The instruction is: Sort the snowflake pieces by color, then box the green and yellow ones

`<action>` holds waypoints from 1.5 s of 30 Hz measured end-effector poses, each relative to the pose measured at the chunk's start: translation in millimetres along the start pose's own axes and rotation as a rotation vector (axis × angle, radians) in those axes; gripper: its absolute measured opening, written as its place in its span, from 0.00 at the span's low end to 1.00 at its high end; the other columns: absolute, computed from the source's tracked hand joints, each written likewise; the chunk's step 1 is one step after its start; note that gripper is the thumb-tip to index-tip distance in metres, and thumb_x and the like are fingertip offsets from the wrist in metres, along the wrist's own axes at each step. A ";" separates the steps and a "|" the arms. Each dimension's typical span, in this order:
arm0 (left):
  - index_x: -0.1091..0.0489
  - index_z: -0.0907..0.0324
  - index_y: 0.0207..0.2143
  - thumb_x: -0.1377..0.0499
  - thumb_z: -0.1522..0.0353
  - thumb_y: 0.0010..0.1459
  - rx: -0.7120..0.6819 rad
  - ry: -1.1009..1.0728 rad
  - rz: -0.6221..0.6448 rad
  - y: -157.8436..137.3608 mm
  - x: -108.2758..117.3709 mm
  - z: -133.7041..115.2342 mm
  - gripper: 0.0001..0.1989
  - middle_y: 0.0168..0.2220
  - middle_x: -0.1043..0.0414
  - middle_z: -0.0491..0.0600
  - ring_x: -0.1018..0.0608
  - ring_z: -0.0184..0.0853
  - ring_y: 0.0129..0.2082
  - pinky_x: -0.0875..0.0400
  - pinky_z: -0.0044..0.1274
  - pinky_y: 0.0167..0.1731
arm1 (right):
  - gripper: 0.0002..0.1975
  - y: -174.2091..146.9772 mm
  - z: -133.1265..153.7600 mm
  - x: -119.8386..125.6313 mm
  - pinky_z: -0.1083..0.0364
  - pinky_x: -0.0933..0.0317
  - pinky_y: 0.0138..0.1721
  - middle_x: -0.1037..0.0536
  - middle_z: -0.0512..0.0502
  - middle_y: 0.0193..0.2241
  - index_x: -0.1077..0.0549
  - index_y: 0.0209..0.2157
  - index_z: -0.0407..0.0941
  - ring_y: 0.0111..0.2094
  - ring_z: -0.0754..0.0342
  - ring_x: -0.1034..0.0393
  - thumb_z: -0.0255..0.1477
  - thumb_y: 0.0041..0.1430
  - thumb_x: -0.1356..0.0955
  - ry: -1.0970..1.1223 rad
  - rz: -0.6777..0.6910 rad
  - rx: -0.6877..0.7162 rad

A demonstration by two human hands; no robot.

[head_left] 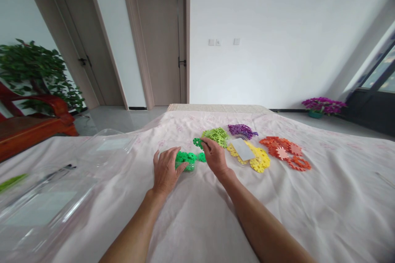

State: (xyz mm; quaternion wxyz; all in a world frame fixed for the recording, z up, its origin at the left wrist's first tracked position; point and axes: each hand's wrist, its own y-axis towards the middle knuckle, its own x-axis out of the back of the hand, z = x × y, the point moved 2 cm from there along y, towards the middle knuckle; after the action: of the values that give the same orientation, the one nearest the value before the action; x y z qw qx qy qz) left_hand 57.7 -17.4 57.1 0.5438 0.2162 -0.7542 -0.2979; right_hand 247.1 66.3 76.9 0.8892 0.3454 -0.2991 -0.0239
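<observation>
My right hand [214, 155] pinches a dark green snowflake disc [197, 143] between thumb and fingers, raised a little above the cloth. To its left, my left hand [168, 167] curves around a small clear container [189, 168], its thumb and fingers resting at the sides. Inside sit several green snowflake discs [186, 158]. Another green disc [202, 157] lies beside the container, under my right hand. Just past the right hand is a pile of light green pieces [215, 136], partly hidden by the fingers.
Purple pieces [240, 130], yellow discs [260, 160] with a white-labelled clear box [242, 149], and orange pieces [282, 151] are heaped to the right. Large clear plastic boxes [43, 209] stand at the left. A floral cloth [197, 222] covers the surface.
</observation>
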 end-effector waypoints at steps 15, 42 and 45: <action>0.36 0.55 0.58 0.48 0.49 0.62 -0.002 -0.016 -0.002 -0.7 -1.0 1.3 0.28 0.56 0.28 0.55 0.27 0.44 0.54 0.52 0.44 0.62 | 0.15 -8.0 -21.0 -6.8 0.54 0.43 0.53 0.23 0.44 0.47 0.23 0.48 0.47 0.51 0.50 0.33 0.30 0.63 0.37 -0.335 0.277 -0.113; 0.32 0.53 0.56 0.48 0.50 0.62 -0.006 -0.014 -0.008 -0.8 0.4 0.7 0.25 0.55 0.27 0.54 0.27 0.43 0.53 0.51 0.44 0.62 | 0.19 -5.7 -41.8 5.2 0.54 0.35 0.39 0.19 0.43 0.37 0.25 0.49 0.45 0.34 0.50 0.25 0.38 0.68 0.42 -0.190 0.047 -0.315; 0.33 0.54 0.56 0.46 0.50 0.62 -0.004 -0.014 -0.012 -1.0 -0.2 0.3 0.26 0.55 0.28 0.55 0.27 0.44 0.53 0.50 0.44 0.62 | 0.20 -5.0 -26.2 -1.0 0.56 0.32 0.34 0.19 0.46 0.34 0.26 0.48 0.44 0.29 0.54 0.25 0.40 0.66 0.41 0.149 0.008 -0.232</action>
State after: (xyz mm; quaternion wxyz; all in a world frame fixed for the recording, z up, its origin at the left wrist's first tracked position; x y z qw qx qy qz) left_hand 57.5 -18.0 56.2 0.5372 0.2174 -0.7561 -0.3040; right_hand 261.5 78.4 58.0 0.9431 0.2398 -0.2287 -0.0292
